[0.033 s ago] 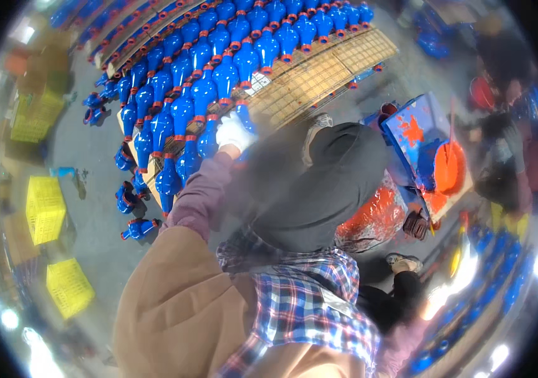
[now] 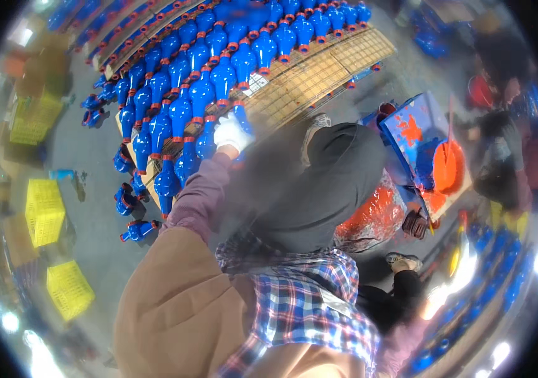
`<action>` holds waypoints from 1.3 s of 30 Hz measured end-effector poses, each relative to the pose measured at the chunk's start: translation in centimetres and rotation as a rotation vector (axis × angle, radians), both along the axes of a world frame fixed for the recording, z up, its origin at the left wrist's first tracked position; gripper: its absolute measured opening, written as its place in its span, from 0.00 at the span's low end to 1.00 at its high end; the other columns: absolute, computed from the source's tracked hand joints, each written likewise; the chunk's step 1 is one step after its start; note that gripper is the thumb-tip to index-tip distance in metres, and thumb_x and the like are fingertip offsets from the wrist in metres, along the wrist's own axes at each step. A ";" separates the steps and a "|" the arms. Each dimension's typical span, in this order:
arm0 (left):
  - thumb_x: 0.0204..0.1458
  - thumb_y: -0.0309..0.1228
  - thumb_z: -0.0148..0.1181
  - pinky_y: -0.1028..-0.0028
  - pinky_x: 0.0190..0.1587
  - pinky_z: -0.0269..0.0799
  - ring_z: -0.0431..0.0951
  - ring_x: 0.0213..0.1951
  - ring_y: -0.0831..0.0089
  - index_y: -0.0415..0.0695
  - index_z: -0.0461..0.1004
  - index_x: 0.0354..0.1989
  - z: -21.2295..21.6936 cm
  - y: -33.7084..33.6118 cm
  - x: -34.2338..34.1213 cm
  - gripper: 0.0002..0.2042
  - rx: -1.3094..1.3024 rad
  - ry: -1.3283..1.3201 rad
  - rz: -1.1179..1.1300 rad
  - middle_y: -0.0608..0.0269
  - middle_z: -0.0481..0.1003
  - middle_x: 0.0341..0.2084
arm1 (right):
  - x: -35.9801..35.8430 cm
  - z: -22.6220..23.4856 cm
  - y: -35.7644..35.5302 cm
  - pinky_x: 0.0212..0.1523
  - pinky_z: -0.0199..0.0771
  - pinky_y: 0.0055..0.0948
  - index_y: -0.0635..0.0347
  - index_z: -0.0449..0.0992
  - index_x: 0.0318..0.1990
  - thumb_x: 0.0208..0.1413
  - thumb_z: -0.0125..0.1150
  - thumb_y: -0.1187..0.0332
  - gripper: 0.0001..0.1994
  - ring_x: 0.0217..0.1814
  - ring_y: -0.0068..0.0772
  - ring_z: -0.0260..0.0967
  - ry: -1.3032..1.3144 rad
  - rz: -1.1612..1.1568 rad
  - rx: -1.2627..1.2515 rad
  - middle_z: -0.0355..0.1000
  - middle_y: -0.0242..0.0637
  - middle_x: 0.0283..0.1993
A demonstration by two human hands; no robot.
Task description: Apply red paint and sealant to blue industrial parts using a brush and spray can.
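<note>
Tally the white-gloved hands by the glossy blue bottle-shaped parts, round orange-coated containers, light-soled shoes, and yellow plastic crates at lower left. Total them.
White-gloved left hand by the blue parts: 1
Round orange-coated container: 1
Light-soled shoes: 2
Yellow plastic crates: 2
Total: 6

the parts [image 2: 223, 79] are blue and red, the garment [image 2: 303, 312] plaid.

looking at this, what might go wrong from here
The gloved left hand is at a blue casting in closely packed rows, so a nudge might knock neighbours together and chip them. The orange-red paint stands uncovered near a dark-trousered leg; a bump could spill it.
</note>
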State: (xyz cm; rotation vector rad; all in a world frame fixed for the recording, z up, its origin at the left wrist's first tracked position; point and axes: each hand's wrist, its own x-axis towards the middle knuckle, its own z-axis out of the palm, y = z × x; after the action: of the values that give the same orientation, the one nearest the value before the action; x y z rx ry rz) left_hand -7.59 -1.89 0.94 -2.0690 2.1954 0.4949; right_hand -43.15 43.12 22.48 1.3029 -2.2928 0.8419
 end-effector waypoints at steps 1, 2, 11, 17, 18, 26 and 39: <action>0.41 0.54 0.72 0.56 0.58 0.75 0.74 0.58 0.42 0.37 0.62 0.64 -0.2 -0.3 -0.1 0.46 -0.030 -0.039 -0.015 0.40 0.70 0.54 | 0.3 0.2 -0.3 0.44 0.75 0.34 0.64 0.79 0.57 0.53 0.62 0.86 0.22 0.42 0.41 0.74 -0.061 0.007 -0.011 0.76 0.44 0.45; 0.41 0.54 0.72 0.56 0.57 0.75 0.73 0.58 0.43 0.38 0.63 0.62 -0.7 -0.5 0.0 0.44 -0.051 -0.114 -0.040 0.41 0.70 0.53 | 0.7 0.4 -0.7 0.44 0.75 0.34 0.64 0.79 0.57 0.52 0.62 0.86 0.23 0.42 0.41 0.74 0.020 -0.011 0.029 0.76 0.44 0.44; 0.56 0.36 0.58 0.64 0.30 0.70 0.73 0.30 0.64 0.47 0.75 0.34 -4.2 -1.8 2.7 0.07 -0.438 -0.203 -0.555 0.62 0.72 0.27 | 2.4 3.2 -3.4 0.41 0.73 0.37 0.54 0.82 0.53 0.54 0.61 0.70 0.17 0.37 0.44 0.74 0.242 0.004 0.246 0.78 0.39 0.36; 0.47 0.44 0.68 0.52 0.42 0.79 0.81 0.37 0.47 0.41 0.77 0.42 -3.7 -2.0 1.4 0.20 -0.582 -0.121 -0.497 0.50 0.77 0.35 | -0.3 3.0 0.2 0.24 0.68 0.36 0.40 0.80 0.57 0.58 0.63 0.67 0.19 0.25 0.36 0.70 0.083 0.060 0.001 0.70 0.33 0.26; 0.46 0.44 0.69 0.52 0.46 0.78 0.78 0.42 0.45 0.40 0.73 0.48 -3.5 -2.1 1.3 0.25 -0.615 -0.066 -0.473 0.47 0.75 0.40 | -0.6 2.9 1.2 0.22 0.66 0.36 0.37 0.79 0.58 0.59 0.62 0.66 0.20 0.23 0.36 0.69 0.132 0.022 -0.009 0.68 0.33 0.24; 0.46 0.43 0.71 0.50 0.55 0.72 0.70 0.54 0.40 0.39 0.66 0.63 1.5 -0.9 -3.8 0.37 -0.441 -0.022 -0.440 0.43 0.68 0.53 | -6.4 4.0 11.6 0.23 0.72 0.31 0.36 0.81 0.53 0.63 0.62 0.63 0.12 0.22 0.34 0.73 0.275 -0.255 0.118 0.77 0.31 0.28; 0.62 0.37 0.53 0.58 0.51 0.76 0.75 0.50 0.48 0.46 0.71 0.59 -1.3 -3.4 -1.6 0.18 -0.554 -0.230 -0.529 0.45 0.72 0.49 | -31.9 4.7 28.2 0.34 0.74 0.44 0.46 0.75 0.56 0.60 0.55 0.71 0.17 0.34 0.45 0.76 0.537 -0.949 0.233 0.75 0.42 0.41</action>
State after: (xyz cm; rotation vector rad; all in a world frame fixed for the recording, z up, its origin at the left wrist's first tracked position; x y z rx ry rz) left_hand -9.21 -5.26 -0.33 -1.4897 2.7841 -0.4175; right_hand -75.07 71.34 27.15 0.3032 -2.1892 -0.0932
